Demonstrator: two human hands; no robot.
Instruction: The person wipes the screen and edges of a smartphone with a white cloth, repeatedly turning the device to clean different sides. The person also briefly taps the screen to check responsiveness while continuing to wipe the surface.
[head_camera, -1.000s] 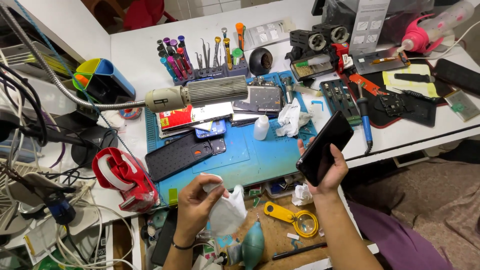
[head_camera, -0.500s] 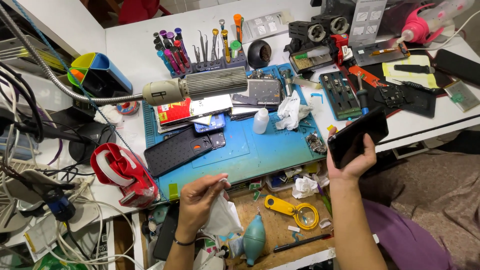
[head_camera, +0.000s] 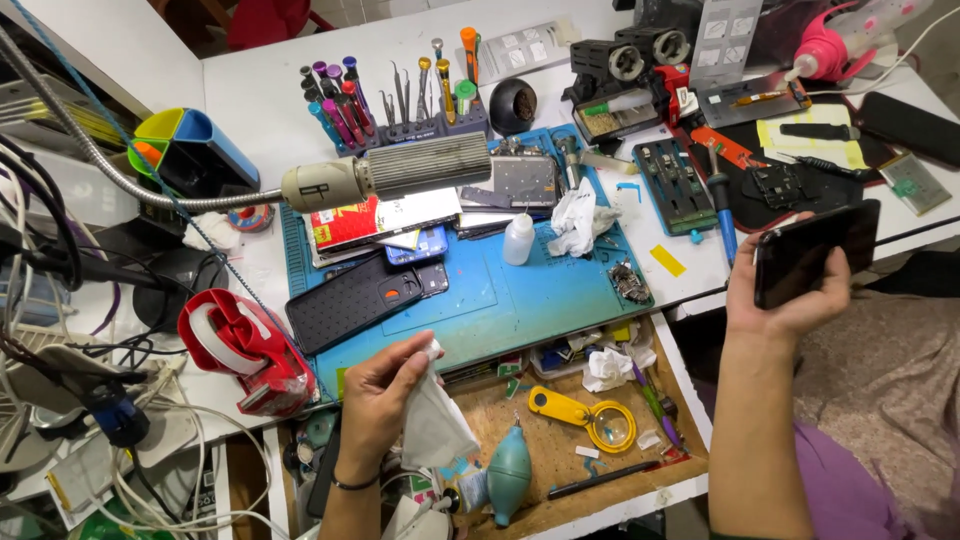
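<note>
White cloth (head_camera: 432, 425) hangs pinched in the fingers of the left hand (head_camera: 380, 400) at lower centre of the frame, over the open wooden drawer (head_camera: 575, 470). At right, the right hand (head_camera: 780, 300) curls closed around a black phone (head_camera: 815, 252) held off the table edge. Above them lies the blue work mat (head_camera: 540, 290), with a white dropper bottle (head_camera: 517, 239) near its middle.

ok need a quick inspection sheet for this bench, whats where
surface: white table with a blue work mat.
job's things: black phone; white cloth.
clutter: screwdriver rack, red tape dispenser, small white bottle, yellow magnifier in the open drawer.
grippers: left hand pinches the cloth; right hand holds the phone off the table edge.
cables: a tangle at far left.
surroundings: gooseneck lamp over the mat.
</note>
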